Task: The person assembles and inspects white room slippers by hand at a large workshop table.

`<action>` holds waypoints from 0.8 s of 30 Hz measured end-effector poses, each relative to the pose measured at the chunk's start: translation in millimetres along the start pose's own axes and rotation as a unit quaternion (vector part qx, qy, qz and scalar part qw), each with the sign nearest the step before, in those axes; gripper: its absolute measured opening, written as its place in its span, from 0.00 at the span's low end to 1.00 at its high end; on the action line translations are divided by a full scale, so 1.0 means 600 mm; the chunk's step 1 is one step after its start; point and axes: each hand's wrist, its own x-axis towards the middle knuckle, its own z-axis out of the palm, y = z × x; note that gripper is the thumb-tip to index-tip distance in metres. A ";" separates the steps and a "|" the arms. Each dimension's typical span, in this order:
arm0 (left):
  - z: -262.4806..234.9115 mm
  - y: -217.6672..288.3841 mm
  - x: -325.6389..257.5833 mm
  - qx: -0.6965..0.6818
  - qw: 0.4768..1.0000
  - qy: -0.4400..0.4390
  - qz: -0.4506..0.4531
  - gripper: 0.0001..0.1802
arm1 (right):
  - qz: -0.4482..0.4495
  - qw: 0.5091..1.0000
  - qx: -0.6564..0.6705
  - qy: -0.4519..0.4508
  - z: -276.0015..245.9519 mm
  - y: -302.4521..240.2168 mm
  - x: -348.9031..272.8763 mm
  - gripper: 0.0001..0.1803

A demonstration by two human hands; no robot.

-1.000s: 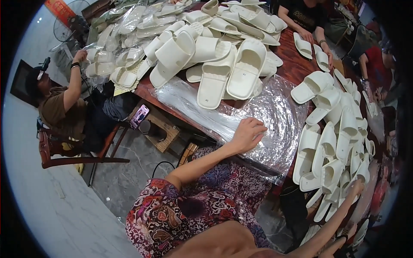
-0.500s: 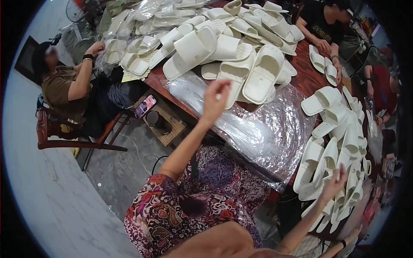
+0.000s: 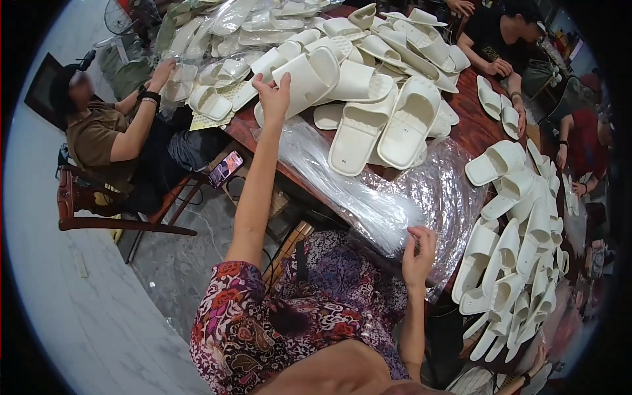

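Note:
My left hand [image 3: 272, 97] reaches over the near left of the slipper pile, thumb and fingers apart. It overlaps the edge of a large white slipper [image 3: 306, 80]; whether it touches cannot be made out. My right hand [image 3: 419, 255] is over the near edge of a stack of clear plastic bags [image 3: 388, 204], fingers loosely bent and apart, nothing seen in them. Between the hands and the pile's front lie two more white slippers, a left one [image 3: 355, 141] and a right one [image 3: 407, 128], toes away from me.
More white slippers [image 3: 520, 197] are heaped on the right of the red-brown table [image 3: 464, 99]. At left a seated person [image 3: 105, 135] handles a bagged slipper [image 3: 179, 82]. Another person [image 3: 503, 43] sits at the far right by a slipper pair [image 3: 494, 99]. A phone [image 3: 226, 168] rests below the table's left edge.
My left hand has moved left and farther away, from the front slippers to the large slipper. My right hand has come left from the right-hand heap to the plastic bags.

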 end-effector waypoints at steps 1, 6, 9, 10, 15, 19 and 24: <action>-0.006 -0.010 0.018 -0.064 0.997 -0.031 -0.037 0.42 | -0.016 1.000 -0.021 -0.005 0.005 0.003 -0.002 0.09; -0.012 -0.007 0.039 -0.193 0.974 -0.031 -0.115 0.40 | -0.021 0.999 -0.043 -0.003 0.011 0.012 -0.005 0.09; -0.035 -0.024 0.081 -0.252 0.944 -0.041 -0.208 0.31 | -0.026 0.999 -0.036 -0.009 0.008 0.012 -0.002 0.09; -0.048 -0.040 0.102 -0.293 0.919 -0.082 -0.249 0.28 | -0.029 0.999 -0.035 -0.007 0.009 0.012 -0.002 0.09; -0.043 -0.086 0.157 -0.375 0.851 -0.136 -0.341 0.21 | -0.033 0.999 -0.026 -0.010 0.011 0.020 -0.001 0.08; -0.041 -0.088 0.179 -0.395 0.831 -0.157 -0.359 0.20 | -0.033 0.999 -0.025 -0.011 0.011 0.018 0.001 0.08; -0.034 -0.076 0.192 -0.380 0.848 -0.166 -0.330 0.22 | -0.025 0.999 -0.030 -0.010 0.014 0.021 -0.002 0.08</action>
